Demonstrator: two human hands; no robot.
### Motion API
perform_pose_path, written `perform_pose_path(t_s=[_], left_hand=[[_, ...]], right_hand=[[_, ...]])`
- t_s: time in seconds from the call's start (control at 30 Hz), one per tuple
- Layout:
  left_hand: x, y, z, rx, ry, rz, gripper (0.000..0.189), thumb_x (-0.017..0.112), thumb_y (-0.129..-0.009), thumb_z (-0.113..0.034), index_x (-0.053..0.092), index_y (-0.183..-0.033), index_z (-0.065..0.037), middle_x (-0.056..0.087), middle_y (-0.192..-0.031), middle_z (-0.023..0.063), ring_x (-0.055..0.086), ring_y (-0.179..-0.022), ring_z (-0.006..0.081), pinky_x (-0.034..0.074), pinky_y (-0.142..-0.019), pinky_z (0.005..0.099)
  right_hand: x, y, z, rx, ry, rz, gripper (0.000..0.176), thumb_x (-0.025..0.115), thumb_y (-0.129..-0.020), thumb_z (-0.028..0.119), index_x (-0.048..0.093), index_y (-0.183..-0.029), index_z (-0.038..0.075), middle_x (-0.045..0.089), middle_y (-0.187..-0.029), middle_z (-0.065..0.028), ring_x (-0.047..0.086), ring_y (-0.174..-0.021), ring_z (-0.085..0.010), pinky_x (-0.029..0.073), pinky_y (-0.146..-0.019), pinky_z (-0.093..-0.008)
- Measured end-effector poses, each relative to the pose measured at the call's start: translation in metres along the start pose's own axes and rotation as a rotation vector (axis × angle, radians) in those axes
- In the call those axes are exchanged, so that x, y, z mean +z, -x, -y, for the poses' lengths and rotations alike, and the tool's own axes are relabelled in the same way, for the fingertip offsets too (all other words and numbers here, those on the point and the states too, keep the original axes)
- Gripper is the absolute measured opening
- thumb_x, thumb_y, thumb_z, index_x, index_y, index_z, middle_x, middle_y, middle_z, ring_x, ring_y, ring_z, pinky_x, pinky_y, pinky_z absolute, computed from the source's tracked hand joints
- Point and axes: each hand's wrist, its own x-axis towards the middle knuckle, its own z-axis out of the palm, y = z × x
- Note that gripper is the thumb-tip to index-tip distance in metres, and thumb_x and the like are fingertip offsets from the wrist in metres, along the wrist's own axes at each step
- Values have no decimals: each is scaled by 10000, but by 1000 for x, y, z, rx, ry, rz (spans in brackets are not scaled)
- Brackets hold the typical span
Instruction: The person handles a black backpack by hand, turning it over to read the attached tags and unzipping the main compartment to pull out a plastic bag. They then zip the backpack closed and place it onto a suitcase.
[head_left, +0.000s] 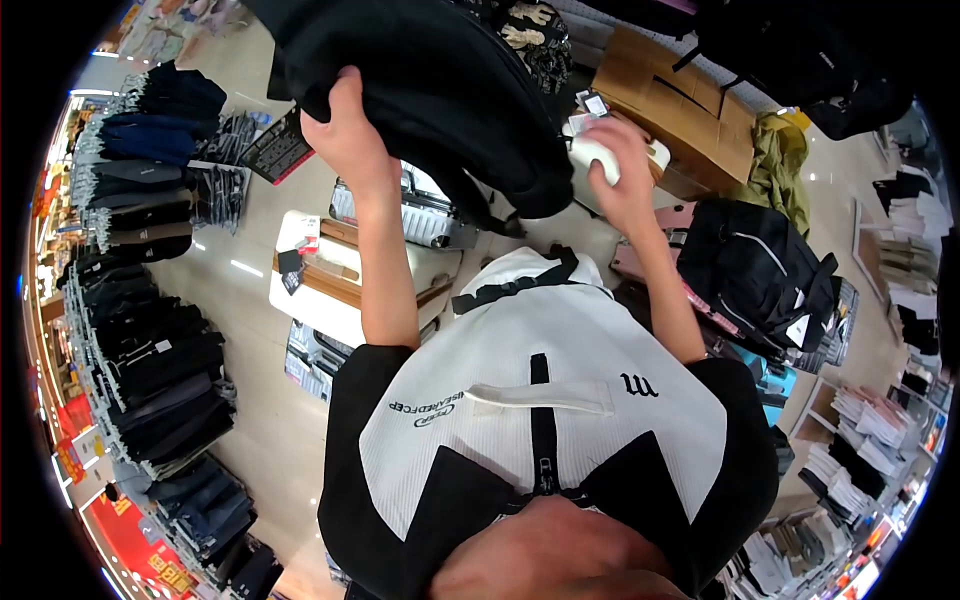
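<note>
My left hand (345, 125) is raised and grips the lower edge of a large black bag (440, 80) held up in front of me. My right hand (622, 170) is closed around a small white object (592, 152) right beside that bag; a small tag (596, 104) shows just above it. I cannot tell what the white object is. Between my forearms, close to my chest, lies a black and white backpack (560, 400) with a white top handle and a centre zip.
A silver suitcase (420, 215) and a white one with brown straps (325, 290) stand on the floor below. Cardboard boxes (680, 100) sit at the upper right, with another black backpack (755, 270) beneath them. Racks of dark folded clothes (150, 330) line the left, and shelves (880, 420) the right.
</note>
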Motion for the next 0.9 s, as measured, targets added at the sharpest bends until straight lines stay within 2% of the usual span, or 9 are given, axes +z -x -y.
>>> perform_pose_path(t_s=[0.07,0.2,0.33,0.43,0.53,0.7,0.8,0.83,0.9], left_hand=[[1,5,-2,30,-96,28,293,598,-860,-82,599,-1127,39,642,-1069,97,631,-933,194,517,-830,303],[1,10,-14,72,-195,27,266,619,-844,-78,628,-1079,46,654,-1020,72,609,-890,155,470,-831,265],[-8,4,-15,211,-202,15,116,607,-846,-40,628,-939,25,595,-861,-2,498,-739,70,413,-691,204],[-21,-6,-12,264,-265,-34,163,617,-837,-43,631,-977,39,620,-906,20,537,-771,93,436,-716,221],[-29,-14,-19,209,-107,-129,207,626,-828,-43,627,-1010,57,644,-938,44,573,-804,119,456,-749,243],[-35,-11,-39,214,0,-280,261,632,-806,-35,613,-1040,80,660,-979,97,640,-806,184,531,-720,283],[-43,-5,-51,270,-64,-295,419,640,-779,-189,583,-1102,71,642,-1048,169,664,-899,278,611,-741,401],[-41,2,-58,299,-112,-251,439,581,-798,-266,598,-1109,42,646,-1040,160,659,-922,268,605,-758,388],[-35,13,-66,348,-164,-245,424,533,-806,-277,623,-1088,26,651,-1036,155,660,-907,256,593,-747,353]], right_hand=[[-4,-11,12,-232,-75,383,419,563,-712,-80,641,-1093,77,615,-1234,-86,602,-1056,-311,459,-948,-389],[17,-13,37,89,40,723,302,612,-774,-4,595,-1060,92,592,-1271,-8,627,-946,-273,513,-765,-374],[29,-15,19,-161,76,707,236,701,-780,108,575,-978,84,588,-1133,-24,621,-887,-259,505,-716,-382],[28,-20,15,-322,125,730,281,758,-726,138,546,-899,77,573,-1050,-35,613,-859,-256,504,-688,-372],[25,-6,5,-429,38,590,240,727,-725,96,557,-893,87,577,-1057,-38,607,-856,-240,507,-719,-363],[22,7,-13,-620,45,177,244,687,-647,37,451,-694,77,655,-1055,-61,668,-870,-326,564,-632,-364],[17,11,-13,-665,54,181,230,691,-642,46,472,-707,76,650,-1089,-63,662,-929,-321,567,-643,-358],[12,2,-2,-687,49,194,233,694,-664,27,466,-689,67,649,-987,-85,659,-797,-275,543,-625,-336],[0,-7,21,-590,145,343,221,723,-689,90,504,-723,83,639,-981,-49,632,-766,-239,525,-631,-324]])
